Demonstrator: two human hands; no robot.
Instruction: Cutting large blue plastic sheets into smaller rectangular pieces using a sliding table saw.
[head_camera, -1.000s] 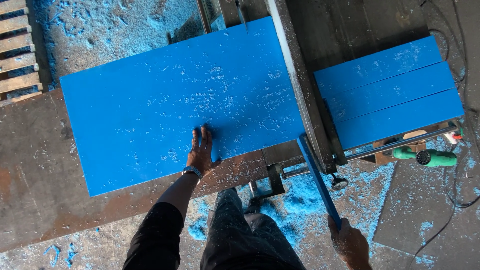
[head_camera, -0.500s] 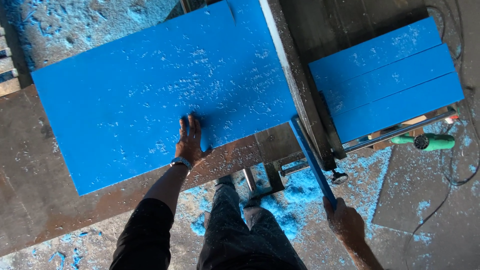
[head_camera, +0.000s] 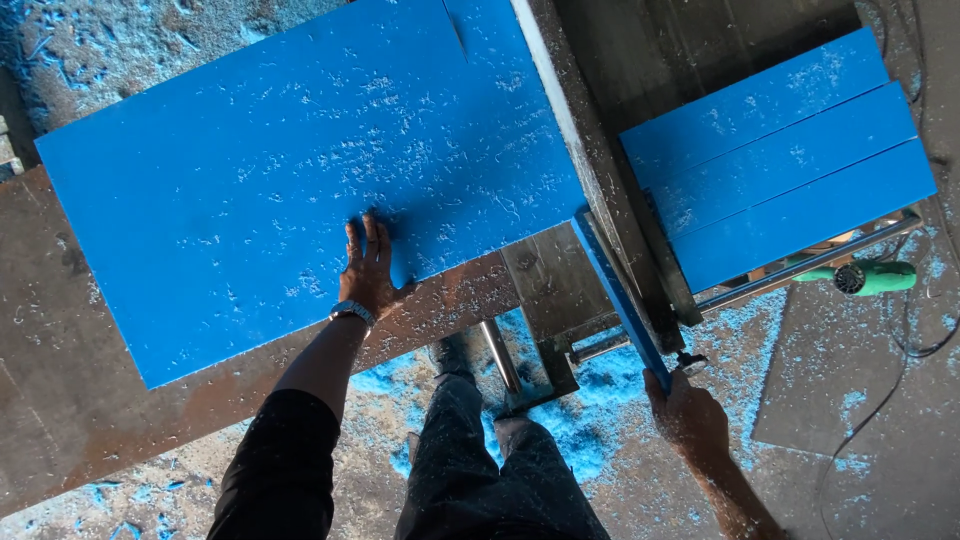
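Left hand (head_camera: 372, 268) flat, right hand (head_camera: 688, 417) gripping.

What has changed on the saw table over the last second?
The big blue board has slid forward and left under the left hand, which stays flat near its front edge. The narrow blue strip sticks out further towards the right hand, which still holds its end. The stacked blue strips have not moved.

Bright, even daylight on the blue sheet (head_camera: 300, 190), soft shadow under the left hand (head_camera: 370, 270), sharp focus, corners slightly dim.
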